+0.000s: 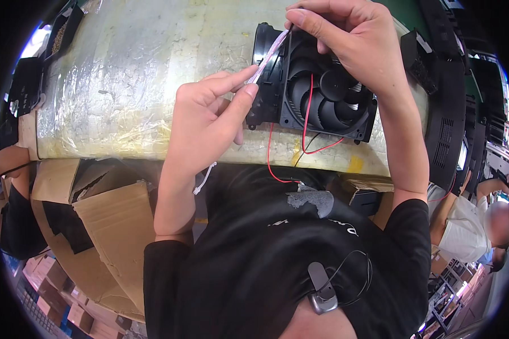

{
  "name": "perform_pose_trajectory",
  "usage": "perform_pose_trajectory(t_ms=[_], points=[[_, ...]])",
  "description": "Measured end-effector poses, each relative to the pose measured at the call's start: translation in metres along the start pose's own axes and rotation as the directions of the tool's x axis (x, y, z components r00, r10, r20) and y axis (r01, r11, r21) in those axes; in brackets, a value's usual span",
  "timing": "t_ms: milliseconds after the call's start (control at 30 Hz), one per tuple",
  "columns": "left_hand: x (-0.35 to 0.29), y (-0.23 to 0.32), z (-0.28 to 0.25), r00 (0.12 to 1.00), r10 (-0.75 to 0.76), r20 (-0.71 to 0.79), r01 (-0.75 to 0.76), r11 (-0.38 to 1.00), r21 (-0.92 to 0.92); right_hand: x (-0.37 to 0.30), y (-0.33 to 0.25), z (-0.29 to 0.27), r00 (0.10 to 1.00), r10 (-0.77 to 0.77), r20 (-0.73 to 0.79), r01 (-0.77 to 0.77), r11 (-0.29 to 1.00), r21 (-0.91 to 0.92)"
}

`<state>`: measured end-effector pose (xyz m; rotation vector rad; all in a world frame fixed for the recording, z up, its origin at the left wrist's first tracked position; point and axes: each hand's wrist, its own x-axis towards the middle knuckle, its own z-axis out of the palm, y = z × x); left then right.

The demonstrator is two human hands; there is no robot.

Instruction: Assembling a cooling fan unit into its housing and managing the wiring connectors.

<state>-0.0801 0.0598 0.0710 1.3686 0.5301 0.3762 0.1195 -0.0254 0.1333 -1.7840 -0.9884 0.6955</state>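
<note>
A black cooling fan (322,93) in a dark housing (267,96) lies on the covered bench. Red wires (308,107) and a black wire run from it over the near edge. Above its left side, my left hand (209,110) pinches a whitish, pink-tinged cord (272,55) between thumb and index finger. The cord slants up to my right hand (350,34), whose thumb and fingers pinch its upper end beside a thin dark piece over the fan's far edge. Whether that dark piece belongs to the cord is unclear. A loose white cord end (202,179) hangs below my left wrist.
Clear film with yellowed patches covers the bench (119,73). An open cardboard box (110,226) stands below its near left edge. Black housings (447,135) line the right side, and a dark bin (65,34) sits far left. Other people are at both sides, one in a white shirt (464,231).
</note>
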Motion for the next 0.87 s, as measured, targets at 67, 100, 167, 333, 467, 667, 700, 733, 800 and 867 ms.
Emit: perform_pose_trajectory(t_ms=[67, 100, 167, 333, 467, 667, 700, 733, 800, 867], points=[[0.001, 0.0, 0.0, 1.0, -0.008, -0.013, 0.008, 1.0, -0.019, 0.0, -0.002, 0.001, 1.0, 0.004, 0.008, -0.004, 1.0, 0.01], [0.001, -0.001, -0.001, 1.0, -0.009, -0.013, 0.009, 1.0, -0.019, 0.0, -0.003, 0.002, 1.0, 0.006, 0.019, -0.007, 1.0, 0.021], [0.002, -0.001, -0.002, 1.0, -0.004, 0.009, 0.004, 1.0, -0.01, 0.0, -0.001, 0.002, 1.0, -0.001, 0.018, 0.0, 1.0, 0.018], [0.003, 0.0, -0.002, 1.0, -0.007, 0.009, 0.007, 1.0, -0.014, 0.002, -0.004, 0.0, 0.998, 0.046, 0.038, -0.047, 0.998, 0.029], [0.004, 0.0, -0.003, 1.0, -0.005, 0.012, 0.005, 1.0, -0.004, 0.002, -0.002, 0.0, 0.999, 0.032, 0.027, -0.032, 0.999, 0.021], [0.003, 0.0, -0.003, 1.0, -0.014, 0.022, 0.015, 0.999, -0.034, 0.003, 0.014, -0.002, 0.994, -0.101, 0.051, 0.105, 0.989, -0.101], [0.004, -0.001, -0.004, 1.0, -0.006, 0.026, 0.007, 0.999, -0.033, 0.003, 0.013, -0.001, 0.994, -0.099, 0.044, 0.102, 0.992, -0.076], [0.004, -0.002, -0.004, 0.999, -0.004, 0.032, 0.006, 0.999, -0.042, 0.004, 0.012, -0.001, 0.994, -0.106, 0.039, 0.108, 0.991, -0.079], [0.004, -0.001, -0.004, 0.999, 0.0, 0.037, 0.001, 0.999, -0.049, 0.003, 0.009, -0.001, 0.997, -0.061, 0.038, 0.064, 0.994, -0.088], [0.004, 0.001, -0.004, 0.999, -0.021, 0.03, 0.022, 0.999, -0.028, 0.005, 0.014, -0.002, 0.997, -0.073, 0.032, 0.073, 0.997, -0.021]])
